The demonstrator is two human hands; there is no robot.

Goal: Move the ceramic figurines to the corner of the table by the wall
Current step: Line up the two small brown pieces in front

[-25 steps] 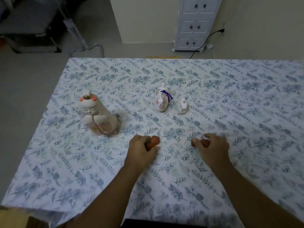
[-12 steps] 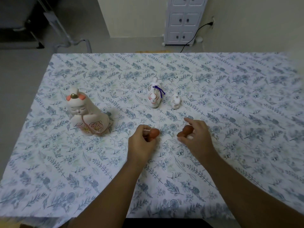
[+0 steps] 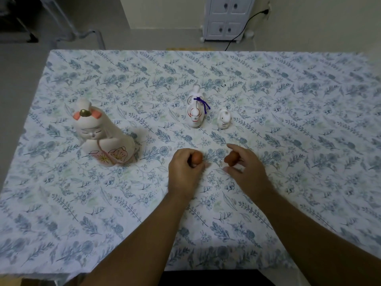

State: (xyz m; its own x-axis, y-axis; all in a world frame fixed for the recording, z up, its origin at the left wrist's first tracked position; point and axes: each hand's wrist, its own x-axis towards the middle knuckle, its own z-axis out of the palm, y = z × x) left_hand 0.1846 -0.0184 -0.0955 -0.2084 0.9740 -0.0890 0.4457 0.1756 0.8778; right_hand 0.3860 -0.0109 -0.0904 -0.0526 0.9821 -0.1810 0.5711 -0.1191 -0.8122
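Observation:
My left hand [image 3: 185, 172] is closed around a small orange-brown figurine [image 3: 197, 157] near the middle of the table. My right hand [image 3: 245, 168] pinches a second small orange-brown figurine [image 3: 231, 158] between thumb and fingers, just right of the first. Beyond them stand a white animal figurine with a purple cord [image 3: 195, 109] and a tiny white one [image 3: 224, 120] beside it. A large white kneeling doll with pink flowers [image 3: 103, 135] stands at the left.
The table wears a blue floral cloth [image 3: 299, 120]. A wall runs along the table's right side and behind it. A white small cabinet [image 3: 226, 17] and a black cable [image 3: 243, 27] are on the floor beyond the far edge.
Both hands have lifted the two orange-brown figurines slightly and drawn them closer together. The view has shifted so that the table sits lower and more centred.

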